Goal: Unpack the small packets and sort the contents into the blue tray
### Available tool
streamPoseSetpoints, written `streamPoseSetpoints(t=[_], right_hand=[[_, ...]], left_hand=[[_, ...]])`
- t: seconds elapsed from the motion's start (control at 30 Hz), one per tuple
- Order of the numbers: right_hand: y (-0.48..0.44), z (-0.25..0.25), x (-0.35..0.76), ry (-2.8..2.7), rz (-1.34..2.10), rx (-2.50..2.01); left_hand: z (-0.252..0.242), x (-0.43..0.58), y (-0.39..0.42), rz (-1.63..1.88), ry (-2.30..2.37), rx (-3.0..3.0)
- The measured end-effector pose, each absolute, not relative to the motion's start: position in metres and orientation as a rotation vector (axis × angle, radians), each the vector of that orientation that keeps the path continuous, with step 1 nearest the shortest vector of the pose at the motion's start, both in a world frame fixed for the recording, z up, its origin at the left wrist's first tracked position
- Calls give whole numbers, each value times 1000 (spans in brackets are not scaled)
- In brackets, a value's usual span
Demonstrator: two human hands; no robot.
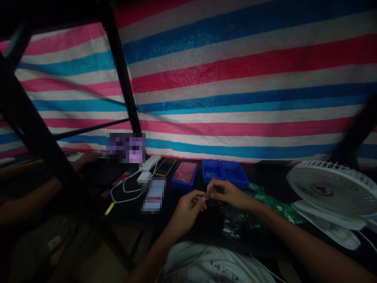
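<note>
My left hand (188,208) and my right hand (228,194) meet over the dark table, fingertips pinched together around a tiny dark part that is too small and dim to name. Under them lies a crinkled clear plastic bag (234,224) with dark contents. Just beyond the hands stand a blue tray (185,175) with reddish contents and a pair of blue trays (225,173).
A white fan (330,192) lies tilted at the right. Green packets (273,204) rest beside my right forearm. A phone (165,167), a white charger and cable (144,177) sit left of the trays. Another person's arm (85,159) rests at far left behind a black frame post (120,70).
</note>
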State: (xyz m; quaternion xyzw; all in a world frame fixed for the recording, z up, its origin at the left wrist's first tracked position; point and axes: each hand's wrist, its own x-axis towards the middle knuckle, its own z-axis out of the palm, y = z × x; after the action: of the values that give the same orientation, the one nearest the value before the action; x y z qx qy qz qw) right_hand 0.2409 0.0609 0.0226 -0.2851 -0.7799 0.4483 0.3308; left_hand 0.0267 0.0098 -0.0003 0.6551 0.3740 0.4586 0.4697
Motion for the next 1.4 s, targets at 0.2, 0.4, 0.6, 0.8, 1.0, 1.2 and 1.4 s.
streamPoseSetpoints(t=[0.2,0.4,0.6,0.8,1.0,1.2,1.4], right_hand=[[61,21,242,-2073,1166,-736],[61,20,241,-2039,1192,-745],[60,18,239,-1962,1235,-835],[59,19,240,-1984,1234,-857],[59,21,240,-2036,1179,-746],[59,21,241,-2032,1147,-764],[55,24,238,-1956,1286,-713]], left_hand=[[0,26,10,1122,911,1634],[-2,26,11,1122,902,1641],[0,26,9,1113,907,1653],[0,26,9,1108,922,1670],[-5,26,11,1105,916,1663],[-3,25,10,1114,920,1671],[-1,26,9,1127,923,1657]])
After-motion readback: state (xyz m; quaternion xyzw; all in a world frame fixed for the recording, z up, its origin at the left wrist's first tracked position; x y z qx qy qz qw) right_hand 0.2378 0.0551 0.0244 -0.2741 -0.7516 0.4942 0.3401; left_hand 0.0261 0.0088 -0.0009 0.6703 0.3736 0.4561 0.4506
